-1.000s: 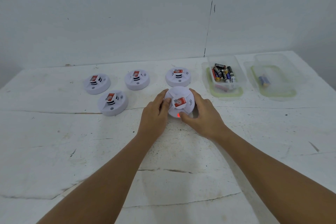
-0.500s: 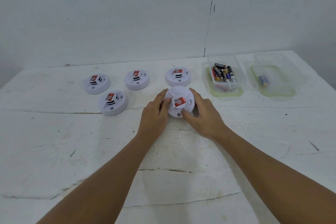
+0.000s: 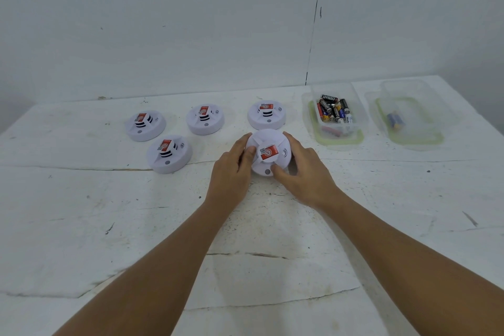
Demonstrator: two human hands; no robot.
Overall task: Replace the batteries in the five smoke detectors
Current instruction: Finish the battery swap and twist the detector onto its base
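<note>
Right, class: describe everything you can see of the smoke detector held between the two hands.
The round white plastic smoke detector sits on the white cracked table, nearest the person of the five. A raised centre cap carries a red-and-white sticker, with ribs radiating outward, a small sound symbol on its right and a grey button near the front edge. The left hand and right hand grip its sides, fingers curled round the rim. No light shows.

Two bare forearms, no sleeves in view, left hand [image 3: 231, 172] and right hand [image 3: 306, 174] both uncovered, no gloves, no rings, no watch or wristband, short plain fingernails, one thumbnail visible on the left hand
</note>
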